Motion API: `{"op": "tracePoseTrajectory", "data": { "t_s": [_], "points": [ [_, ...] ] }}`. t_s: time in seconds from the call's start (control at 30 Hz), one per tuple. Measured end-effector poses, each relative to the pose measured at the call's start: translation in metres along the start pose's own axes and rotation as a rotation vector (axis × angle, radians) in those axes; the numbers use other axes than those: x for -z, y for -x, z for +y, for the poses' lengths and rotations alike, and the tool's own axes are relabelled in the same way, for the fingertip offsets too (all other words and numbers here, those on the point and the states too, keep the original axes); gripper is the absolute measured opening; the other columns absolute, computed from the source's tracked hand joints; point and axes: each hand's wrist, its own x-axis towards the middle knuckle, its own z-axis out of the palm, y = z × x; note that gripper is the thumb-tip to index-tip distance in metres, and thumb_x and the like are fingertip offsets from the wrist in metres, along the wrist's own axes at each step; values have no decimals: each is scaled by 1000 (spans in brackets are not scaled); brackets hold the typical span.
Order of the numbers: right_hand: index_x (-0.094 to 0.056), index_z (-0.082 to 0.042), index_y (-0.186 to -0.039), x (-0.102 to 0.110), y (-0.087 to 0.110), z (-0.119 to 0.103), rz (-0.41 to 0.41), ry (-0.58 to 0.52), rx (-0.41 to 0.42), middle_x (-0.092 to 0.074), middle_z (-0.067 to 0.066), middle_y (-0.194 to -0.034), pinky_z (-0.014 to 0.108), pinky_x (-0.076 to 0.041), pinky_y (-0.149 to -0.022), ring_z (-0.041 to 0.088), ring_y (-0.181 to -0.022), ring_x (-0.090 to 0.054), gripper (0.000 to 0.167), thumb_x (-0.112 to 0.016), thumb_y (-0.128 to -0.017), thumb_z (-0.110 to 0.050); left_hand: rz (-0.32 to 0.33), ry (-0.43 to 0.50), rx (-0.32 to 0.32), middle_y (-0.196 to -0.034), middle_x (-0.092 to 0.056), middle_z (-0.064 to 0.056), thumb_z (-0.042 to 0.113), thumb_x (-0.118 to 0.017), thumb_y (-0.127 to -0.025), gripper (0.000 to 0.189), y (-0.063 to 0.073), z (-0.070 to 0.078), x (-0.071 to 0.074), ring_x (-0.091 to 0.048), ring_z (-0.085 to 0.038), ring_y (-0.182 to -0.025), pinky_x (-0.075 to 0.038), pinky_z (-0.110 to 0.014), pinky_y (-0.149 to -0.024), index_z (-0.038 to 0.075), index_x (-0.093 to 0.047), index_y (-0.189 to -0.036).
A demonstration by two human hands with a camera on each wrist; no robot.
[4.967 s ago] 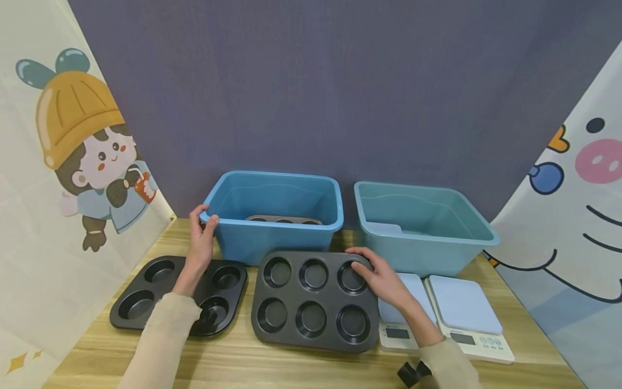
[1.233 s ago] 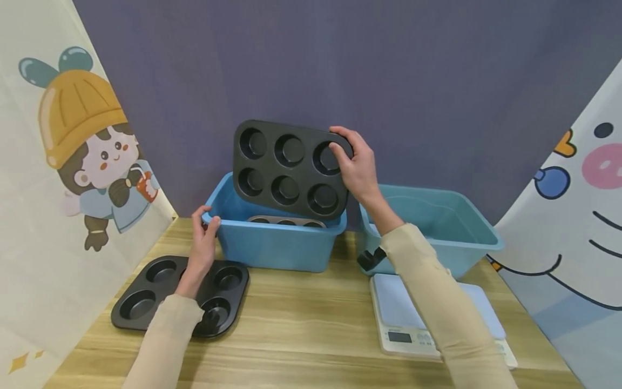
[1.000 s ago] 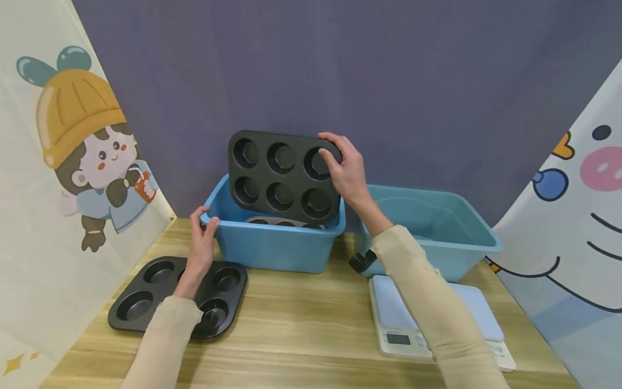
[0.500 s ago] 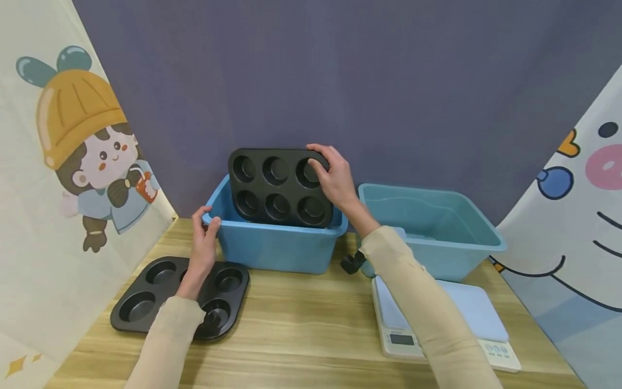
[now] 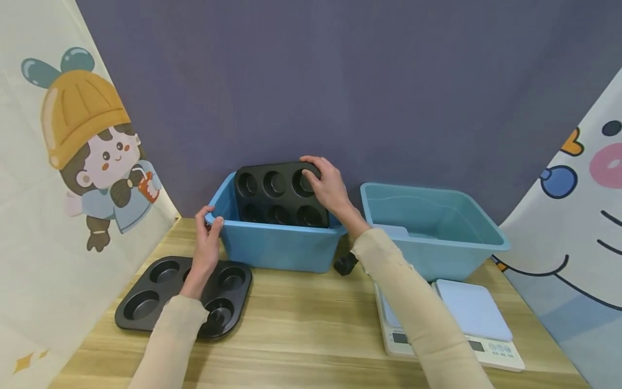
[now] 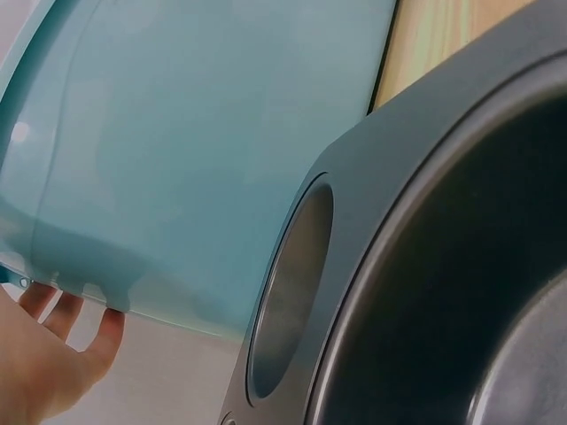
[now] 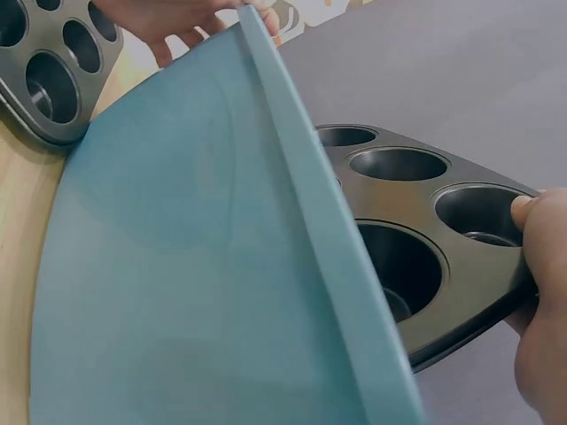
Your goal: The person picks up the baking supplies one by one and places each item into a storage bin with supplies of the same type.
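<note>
My right hand (image 5: 326,185) grips the upper right corner of a dark muffin tin (image 5: 277,193), thumb in a corner cup. The tin stands tilted, its lower edge inside the blue bin (image 5: 279,246) and hidden by the front wall. With my left hand (image 5: 206,243) I hold the bin's front left corner at the rim. In the right wrist view the held muffin tin (image 7: 399,190) rises beyond the bin's rim (image 7: 310,204). A second muffin tin (image 5: 230,294) lies on the table beneath my left forearm.
A teal bin (image 5: 437,259) stands to the right, with a pale flat item (image 5: 391,231) inside. Before it lie two kitchen scales (image 5: 473,310), partly covered by my right sleeve. A dark curtain (image 5: 340,81) hangs behind the bins.
From the table in front of the bin, my right hand has lifted the muffin tin, carried it over and lowered it partly into the blue bin. My left hand has stayed at the rim.
</note>
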Motion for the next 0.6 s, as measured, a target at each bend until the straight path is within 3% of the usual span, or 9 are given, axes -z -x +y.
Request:
{"op": "tracePoseTrajectory", "data": {
  "t_s": [0.23,0.6],
  "points": [
    [-63,-13,-130,-9,2,4,-38,-9,-63,-64,9,-124,42,-48,-99,25,-117,-60,32,-63,-98,-16,-11,1,42,-107,-32,0,24,-44,-105,48,0,0,2,-35,-13,-97,-29,-30,-86,11,-27,-148],
    [-59,-14,-135,-16,4,9,-149,18,-197,-60,10,-133,43,-48,-100,26,-119,-58,34,-58,-101,-18,-5,-3,19,-111,-31,0,30,-43,-106,48,3,1,-1,-35,-16,-103,-28,-32,-89,13,-27,-147]
  ]
}}
